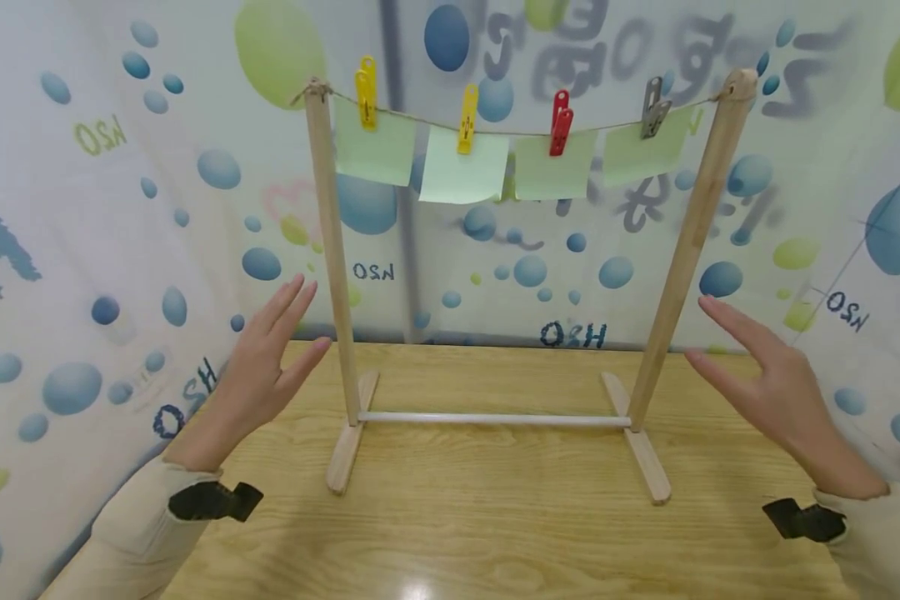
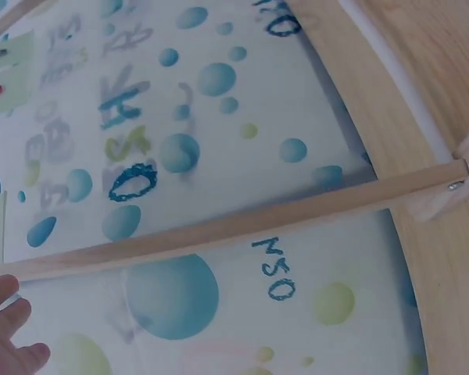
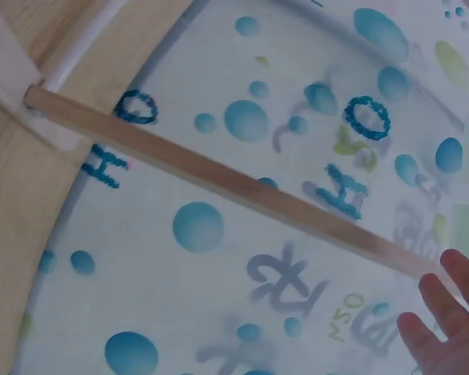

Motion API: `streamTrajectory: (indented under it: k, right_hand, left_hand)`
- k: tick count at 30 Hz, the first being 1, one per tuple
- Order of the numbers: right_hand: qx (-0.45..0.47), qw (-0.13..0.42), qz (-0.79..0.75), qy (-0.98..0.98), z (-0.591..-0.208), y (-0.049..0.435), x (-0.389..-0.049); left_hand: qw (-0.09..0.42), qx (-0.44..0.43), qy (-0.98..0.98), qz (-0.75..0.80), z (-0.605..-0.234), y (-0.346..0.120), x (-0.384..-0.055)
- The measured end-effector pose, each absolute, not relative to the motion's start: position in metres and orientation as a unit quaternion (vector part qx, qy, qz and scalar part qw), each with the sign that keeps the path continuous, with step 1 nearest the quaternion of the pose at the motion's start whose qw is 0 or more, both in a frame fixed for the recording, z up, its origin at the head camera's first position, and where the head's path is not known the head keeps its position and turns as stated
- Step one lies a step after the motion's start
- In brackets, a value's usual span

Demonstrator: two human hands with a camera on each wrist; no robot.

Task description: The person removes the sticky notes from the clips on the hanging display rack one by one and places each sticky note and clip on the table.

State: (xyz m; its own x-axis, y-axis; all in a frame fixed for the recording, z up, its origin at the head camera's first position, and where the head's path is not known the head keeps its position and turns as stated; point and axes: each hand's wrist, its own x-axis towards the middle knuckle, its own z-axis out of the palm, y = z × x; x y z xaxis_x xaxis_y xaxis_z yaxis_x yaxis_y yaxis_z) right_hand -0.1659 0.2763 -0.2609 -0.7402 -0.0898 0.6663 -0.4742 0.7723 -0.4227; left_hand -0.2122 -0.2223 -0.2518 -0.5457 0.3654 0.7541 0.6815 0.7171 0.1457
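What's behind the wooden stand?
Behind the stand there's some table, then a backdrop with blue and green spots and writing. The bits straight behind the posts and green papers are covered, so I can't see those.

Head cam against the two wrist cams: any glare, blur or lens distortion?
Head: brightest and crispest, with a small glare spot on the table at the bottom edge; left wrist: dimmer, bluish and softer, table edge bowed, probably lens distortion; right wrist: similarly dim and soft, table edge also curved.
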Motion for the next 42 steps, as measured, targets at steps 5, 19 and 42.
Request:
streamTrajectory:
  k: [5, 19, 42]
  right_hand:
    - [0.219, 0.370, 0.319, -0.844, -0.238, 0.251, -0.172]
    - [0.349, 0.348, 0.358, -0.793, -0.188, 0.187, -0.189]
    - [0.379, 0.279, 0.424, -0.774, -0.090, 0.096, -0.220]
  left_hand:
    - [0.408, -0.332, -0.801, -0.284, -0.231, -0.199, -0.217]
    - [0.285, -0.278, -0.763, -0.509, -0.210, -0.151, -0.243]
    - [0.171, -0.106, -0.607, -0.768, -0.175, -0.106, -0.291]
